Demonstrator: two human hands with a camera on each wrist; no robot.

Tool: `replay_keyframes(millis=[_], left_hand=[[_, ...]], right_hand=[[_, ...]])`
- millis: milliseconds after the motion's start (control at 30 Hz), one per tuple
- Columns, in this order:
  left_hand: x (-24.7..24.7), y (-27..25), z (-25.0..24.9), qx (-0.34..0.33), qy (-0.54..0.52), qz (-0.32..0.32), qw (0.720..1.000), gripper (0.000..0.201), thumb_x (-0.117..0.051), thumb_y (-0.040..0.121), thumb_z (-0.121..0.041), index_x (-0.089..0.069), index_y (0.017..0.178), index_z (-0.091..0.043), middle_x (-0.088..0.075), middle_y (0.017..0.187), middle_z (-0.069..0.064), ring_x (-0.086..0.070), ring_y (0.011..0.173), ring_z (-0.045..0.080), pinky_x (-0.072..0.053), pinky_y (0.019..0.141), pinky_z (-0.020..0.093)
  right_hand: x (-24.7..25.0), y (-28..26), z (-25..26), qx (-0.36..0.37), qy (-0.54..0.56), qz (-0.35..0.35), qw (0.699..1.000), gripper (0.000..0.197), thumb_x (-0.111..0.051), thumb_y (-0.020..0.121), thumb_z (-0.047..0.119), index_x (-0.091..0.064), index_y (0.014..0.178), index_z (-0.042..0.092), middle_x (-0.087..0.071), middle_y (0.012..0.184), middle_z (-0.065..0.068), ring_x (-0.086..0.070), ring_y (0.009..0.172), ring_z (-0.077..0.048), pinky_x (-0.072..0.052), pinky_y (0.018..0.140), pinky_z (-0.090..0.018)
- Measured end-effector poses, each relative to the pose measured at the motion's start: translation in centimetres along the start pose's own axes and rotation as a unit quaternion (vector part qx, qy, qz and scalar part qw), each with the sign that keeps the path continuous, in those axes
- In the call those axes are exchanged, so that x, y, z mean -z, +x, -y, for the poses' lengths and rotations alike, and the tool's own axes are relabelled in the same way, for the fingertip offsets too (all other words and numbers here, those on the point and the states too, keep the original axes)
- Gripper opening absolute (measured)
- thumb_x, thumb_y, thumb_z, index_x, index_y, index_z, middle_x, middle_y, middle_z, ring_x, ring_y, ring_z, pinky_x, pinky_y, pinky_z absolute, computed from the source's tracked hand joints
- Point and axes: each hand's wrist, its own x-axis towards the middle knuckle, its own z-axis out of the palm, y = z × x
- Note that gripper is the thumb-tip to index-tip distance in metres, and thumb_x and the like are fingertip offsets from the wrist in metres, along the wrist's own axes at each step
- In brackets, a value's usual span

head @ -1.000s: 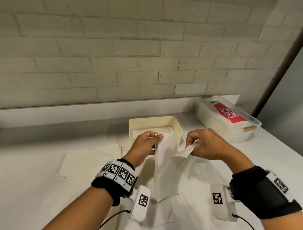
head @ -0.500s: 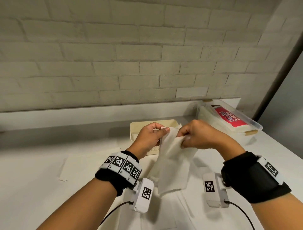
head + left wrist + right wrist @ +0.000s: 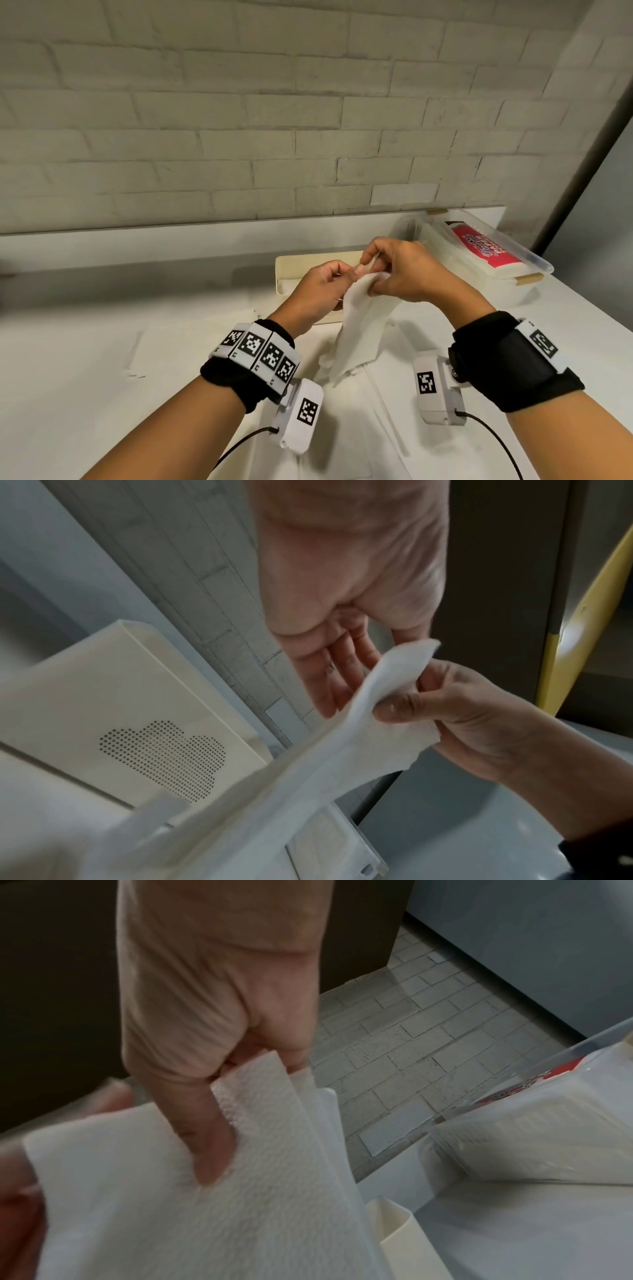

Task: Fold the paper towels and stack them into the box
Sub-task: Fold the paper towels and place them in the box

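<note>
Left hand [image 3: 320, 291] and right hand [image 3: 407, 274] each pinch the paper towel [image 3: 356, 329] above the box [image 3: 301, 267], grip closed

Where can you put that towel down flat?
Bare table lies left of the sheets, and at the right edge below the clear tub. It is crowded around the cream box, where both hands hold the towel.

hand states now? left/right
Left hand: fingers pinch the paper towel's top edge.
Right hand: fingers pinch the same paper towel.
</note>
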Motion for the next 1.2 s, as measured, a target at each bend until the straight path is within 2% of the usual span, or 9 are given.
replay_keyframes(millis=[100,200,533,633,733,833,1000,1100,1200], left_hand=[[0.3,-0.1,0.2,-0.014,-0.006,0.028,0.999,0.022,-0.074,0.074,-0.016,-0.055,0.083,-0.019,-0.059,0.071,-0.004,-0.053,0.062,0.008,-0.042,0.063,0.020],[0.2,-0.1,0.6,-0.017,0.014,0.033,0.999,0.044,-0.080,0.064,0.001,-0.053,0.092,-0.019,-0.064,0.078,-0.008,-0.060,0.071,0.005,-0.051,0.072,0.024],[-0.2,0.7,3.5,0.015,0.064,-0.032,0.997,0.048,-0.081,0.068,-0.010,-0.057,0.109,-0.019,-0.066,0.106,0.006,-0.063,0.099,0.024,-0.052,0.089,0.040],[1.1,0.5,4.4,0.061,0.096,-0.003,0.993,0.026,-0.078,0.074,-0.017,-0.063,0.096,-0.022,-0.069,0.099,0.000,-0.066,0.092,0.021,-0.054,0.082,0.033],[3.1,0.4,4.9,0.095,0.141,0.032,0.985,0.023,-0.073,0.079,-0.022,-0.065,0.101,-0.020,-0.070,0.098,0.000,-0.066,0.084,0.015,-0.053,0.075,0.023],[5.0,0.7,5.4,0.116,0.168,0.032,0.978,0.026,-0.071,0.082,-0.021,-0.063,0.107,-0.020,-0.070,0.100,0.000,-0.066,0.086,0.014,-0.053,0.081,0.024],[6.8,1.6,6.2,0.100,0.209,-0.032,0.972,0.016,-0.072,0.081,-0.024,-0.063,0.093,-0.019,-0.068,0.100,0.001,-0.064,0.094,0.022,-0.050,0.086,0.033],[6.5,1.5,7.0,0.090,0.186,-0.088,0.974,0.027,-0.072,0.081,-0.028,-0.062,0.103,-0.015,-0.063,0.106,0.002,-0.063,0.093,0.023,-0.052,0.073,0.029],[5.4,1.0,8.6,0.093,0.151,-0.118,0.977,0.032,-0.069,0.083,-0.027,-0.061,0.112,-0.014,-0.066,0.110,0.006,-0.064,0.095,0.025,-0.052,0.082,0.036]], right_hand=[[-0.1,0.3,0.0,0.008,-0.009,-0.008,1.000,0.039,-0.075,0.073,0.011,-0.061,0.106,0.024,-0.062,0.077,0.010,-0.058,0.075,-0.007,-0.045,0.064,-0.011],[-0.2,0.5,0.1,0.014,-0.051,-0.015,0.999,0.030,-0.073,0.073,0.012,-0.069,0.103,0.018,-0.066,0.082,0.004,-0.057,0.078,-0.009,-0.037,0.060,-0.004],[0.0,1.8,0.4,-0.012,-0.015,-0.026,0.999,0.009,-0.076,0.073,0.017,-0.069,0.079,0.017,-0.064,0.077,0.004,-0.054,0.072,-0.008,-0.038,0.054,-0.010],[0.2,2.3,-0.7,-0.063,0.029,-0.058,0.996,0.012,-0.076,0.073,0.016,-0.065,0.073,0.020,-0.060,0.074,0.006,-0.053,0.071,-0.009,-0.037,0.053,-0.016],[0.3,2.4,-2.7,-0.111,0.066,-0.083,0.988,0.015,-0.075,0.074,0.018,-0.061,0.071,0.018,-0.056,0.071,0.006,-0.051,0.066,-0.009,-0.037,0.052,-0.020],[-0.3,2.1,-4.9,-0.150,0.113,-0.069,0.980,0.017,-0.073,0.077,0.019,-0.058,0.072,0.015,-0.058,0.075,-0.001,-0.052,0.069,-0.014,-0.040,0.057,-0.024],[-2.6,1.2,-8.4,-0.178,0.185,-0.053,0.965,0.015,-0.073,0.077,0.017,-0.061,0.080,0.008,-0.066,0.084,-0.008,-0.059,0.079,-0.024,-0.048,0.071,-0.033],[-4.9,0.3,-10.6,-0.199,0.215,-0.061,0.954,0.014,-0.072,0.078,0.017,-0.062,0.083,0.009,-0.066,0.084,-0.008,-0.059,0.078,-0.023,-0.047,0.070,-0.031],[-7.4,-0.9,-12.1,-0.222,0.222,-0.067,0.947,0.010,-0.068,0.081,0.017,-0.059,0.078,0.016,-0.061,0.081,-0.004,-0.056,0.076,-0.021,-0.044,0.067,-0.029]])
